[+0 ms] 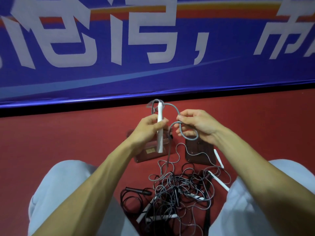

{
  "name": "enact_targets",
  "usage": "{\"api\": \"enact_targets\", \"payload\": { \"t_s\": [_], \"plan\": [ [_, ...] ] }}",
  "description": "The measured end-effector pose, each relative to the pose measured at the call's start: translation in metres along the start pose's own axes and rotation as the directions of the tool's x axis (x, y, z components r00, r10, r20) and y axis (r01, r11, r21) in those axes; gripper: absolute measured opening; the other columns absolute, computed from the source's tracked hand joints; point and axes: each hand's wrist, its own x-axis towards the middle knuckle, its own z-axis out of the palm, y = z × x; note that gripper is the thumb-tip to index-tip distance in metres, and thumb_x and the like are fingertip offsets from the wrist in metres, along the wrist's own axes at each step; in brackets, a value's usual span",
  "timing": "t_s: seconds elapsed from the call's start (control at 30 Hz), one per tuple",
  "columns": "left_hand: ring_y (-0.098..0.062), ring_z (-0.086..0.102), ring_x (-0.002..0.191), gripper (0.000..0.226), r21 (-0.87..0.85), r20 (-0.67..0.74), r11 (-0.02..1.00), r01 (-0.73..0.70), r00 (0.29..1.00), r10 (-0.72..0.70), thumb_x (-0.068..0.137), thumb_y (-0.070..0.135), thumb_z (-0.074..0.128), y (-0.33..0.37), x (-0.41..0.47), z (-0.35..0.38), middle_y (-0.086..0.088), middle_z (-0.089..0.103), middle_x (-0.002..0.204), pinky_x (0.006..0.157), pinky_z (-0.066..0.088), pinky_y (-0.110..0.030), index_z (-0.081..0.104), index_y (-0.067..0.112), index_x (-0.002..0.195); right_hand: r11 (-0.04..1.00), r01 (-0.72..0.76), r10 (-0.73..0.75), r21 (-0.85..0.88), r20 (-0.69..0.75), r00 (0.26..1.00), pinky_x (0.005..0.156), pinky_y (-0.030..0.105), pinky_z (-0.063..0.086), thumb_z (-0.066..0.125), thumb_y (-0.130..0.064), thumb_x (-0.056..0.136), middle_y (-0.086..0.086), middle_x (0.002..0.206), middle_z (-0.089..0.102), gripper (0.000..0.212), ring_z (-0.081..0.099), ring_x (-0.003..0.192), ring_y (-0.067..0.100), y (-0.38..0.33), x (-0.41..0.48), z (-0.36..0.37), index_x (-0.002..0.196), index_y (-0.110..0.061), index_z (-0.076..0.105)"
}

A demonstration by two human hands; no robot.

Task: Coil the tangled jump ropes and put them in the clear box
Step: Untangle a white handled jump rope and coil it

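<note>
My left hand (148, 129) grips a white jump-rope handle (159, 142) upright in front of me. Its grey cord (172, 106) arches from the handle's top over to my right hand (198, 126), which pinches the cord and holds a small loop of it. From there the cord drops into a tangled pile of grey and black ropes (180, 191) on the red floor between my knees. Several white handles and a black handle (138, 191) lie in the pile. The clear box (150, 154) sits on the floor under my left hand, and its clear lid (199, 153) lies beside it.
A blue banner (153, 48) with large white characters stands along the far edge of the red floor (68, 137). My knees in light grey trousers (64, 193) flank the pile on both sides.
</note>
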Motion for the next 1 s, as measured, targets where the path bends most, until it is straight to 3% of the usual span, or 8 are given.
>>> {"api": "enact_targets", "payload": {
  "t_s": [0.07,0.17,0.37,0.53,0.63,0.77,0.87,1.0],
  "plan": [
    [-0.012,0.061,0.065,0.021,0.074,0.06,0.997,-0.036,0.998,0.031,0.094,0.008,0.06,-0.001,-0.003,0.002,-0.005,0.061,0.072,0.071,0.06,-0.033,0.06,-0.009,0.106,0.999,0.0,-0.004,-0.036,-0.102,0.995,0.046,0.024,0.055,0.06,-0.007,0.092,0.013,0.074,0.068,0.007,0.066,0.055,0.019,-0.001,0.003,-0.007,0.085,-0.005,0.06],
    [-0.002,0.053,0.049,0.008,0.298,0.132,0.953,-0.06,0.991,0.021,0.092,0.009,0.064,0.001,-0.009,0.001,0.004,0.061,0.061,0.048,0.042,-0.013,0.065,0.003,0.086,1.0,-0.002,-0.006,-0.027,-0.296,0.955,0.054,0.029,0.057,0.063,-0.01,0.092,0.007,0.077,0.069,0.004,0.066,0.061,0.017,-0.001,0.008,-0.02,0.088,-0.008,0.062],
    [-0.011,0.042,0.05,0.033,0.783,0.212,0.612,-0.111,0.973,-0.095,0.092,0.022,0.066,-0.013,0.002,-0.013,0.005,0.049,0.054,0.052,0.034,-0.025,0.056,0.018,0.061,0.966,0.117,0.021,0.233,-0.517,0.855,0.047,0.027,0.055,0.065,-0.013,0.091,0.005,0.075,0.061,0.012,0.059,0.056,0.014,-0.006,0.01,-0.032,0.083,-0.009,0.057],
    [-0.012,0.052,0.053,0.027,0.808,0.216,0.583,-0.088,0.964,-0.154,0.094,0.023,0.061,-0.013,-0.001,-0.01,0.001,0.061,0.062,0.056,0.042,-0.026,0.062,0.008,0.071,0.879,0.173,0.087,0.444,-0.508,0.857,0.052,0.034,0.059,0.063,-0.01,0.092,0.009,0.075,0.057,0.016,0.059,0.063,0.02,-0.009,0.01,-0.033,0.079,-0.006,0.054],
    [-0.006,0.053,0.048,0.027,0.687,0.186,0.725,-0.049,0.976,-0.11,0.096,0.019,0.059,-0.005,-0.008,-0.006,0.006,0.062,0.057,0.049,0.042,-0.019,0.062,0.011,0.07,0.822,0.207,0.098,0.531,-0.49,0.866,0.053,0.033,0.059,0.059,-0.011,0.095,0.012,0.077,0.059,0.016,0.062,0.068,0.023,-0.009,0.012,-0.034,0.081,-0.003,0.054],
    [-0.008,0.063,0.046,0.016,0.091,0.103,0.988,0.124,0.986,-0.133,0.101,0.007,0.047,0.014,-0.019,0.004,-0.013,0.063,0.073,0.037,0.042,-0.015,0.057,-0.004,0.095,0.832,0.14,0.096,0.537,-0.388,0.917,0.062,0.037,0.061,0.049,-0.003,0.097,0.022,0.092,0.065,0.011,0.066,0.081,0.032,-0.007,0.012,-0.029,0.097,0.007,0.056],
    [-0.019,0.07,0.06,0.015,-0.231,-0.004,0.968,0.101,0.994,-0.105,0.1,0.007,0.048,0.019,-0.014,0.003,-0.015,0.066,0.076,0.053,0.058,-0.024,0.056,-0.004,0.093,0.94,0.052,0.058,0.338,-0.309,0.949,0.065,0.035,0.061,0.048,0.002,0.095,0.02,0.098,0.066,0.018,0.067,0.082,0.032,0.0,0.011,-0.017,0.109,0.006,0.058],
    [-0.024,0.072,0.069,0.017,-0.461,-0.159,0.887,0.003,0.984,-0.086,0.099,0.008,0.05,0.024,-0.006,-0.002,-0.009,0.07,0.069,0.063,0.06,-0.028,0.059,0.0,0.087,0.999,-0.025,0.017,-0.049,-0.149,0.989,0.071,0.033,0.06,0.046,0.007,0.093,0.016,0.1,0.068,0.022,0.067,0.076,0.023,0.01,0.011,0.003,0.104,-0.001,0.064]
  ]
}}
